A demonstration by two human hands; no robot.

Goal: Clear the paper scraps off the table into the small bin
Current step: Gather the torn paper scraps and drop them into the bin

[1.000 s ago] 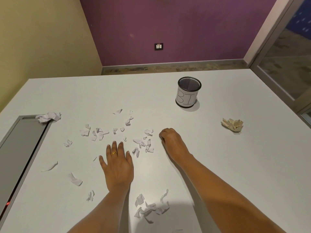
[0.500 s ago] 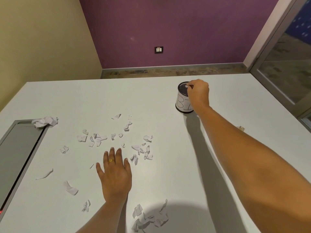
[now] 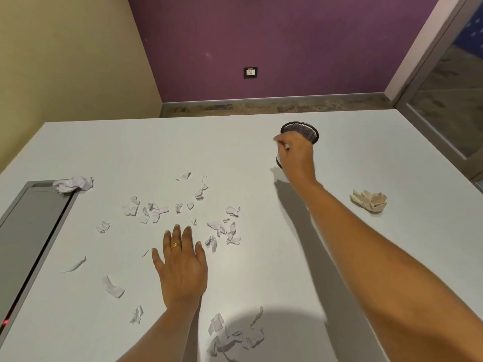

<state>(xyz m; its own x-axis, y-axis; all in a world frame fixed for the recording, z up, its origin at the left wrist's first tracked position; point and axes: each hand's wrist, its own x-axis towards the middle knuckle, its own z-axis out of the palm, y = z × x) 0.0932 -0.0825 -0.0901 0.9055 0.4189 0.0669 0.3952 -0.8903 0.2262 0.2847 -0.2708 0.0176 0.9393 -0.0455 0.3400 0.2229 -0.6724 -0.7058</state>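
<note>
Several curled fingers of the right hand (image 3: 296,158) press together at their tips on a small white scrap (image 3: 287,146), of which only a sliver shows. The knuckles face the camera and the hand hangs just in front of the small bin (image 3: 314,132), covering most of its near wall, with the dark mesh rim showing above and behind the fingers. The bin stands upright toward the far right of the white table (image 3: 117,152). The right forearm runs back to the lower right corner and casts a long shadow on the tabletop. The left hand (image 3: 183,267) lies palm down on the table, its fingers straight and slightly spread, holding nothing, with a gold ring (image 3: 175,245) on one finger. Just beyond and beside its fingertips lie many torn paper scraps (image 3: 151,211), scattered in a loose band across the middle of the table, with stray pieces to the left and a small heap (image 3: 232,338) near the front edge. Further out, a crumpled white ball (image 3: 74,184) sits at the far corner of a grey inset panel (image 3: 31,231) on the left. A crumpled beige wad (image 3: 369,201) lies to the right of the right forearm, well apart from the bin.
</note>
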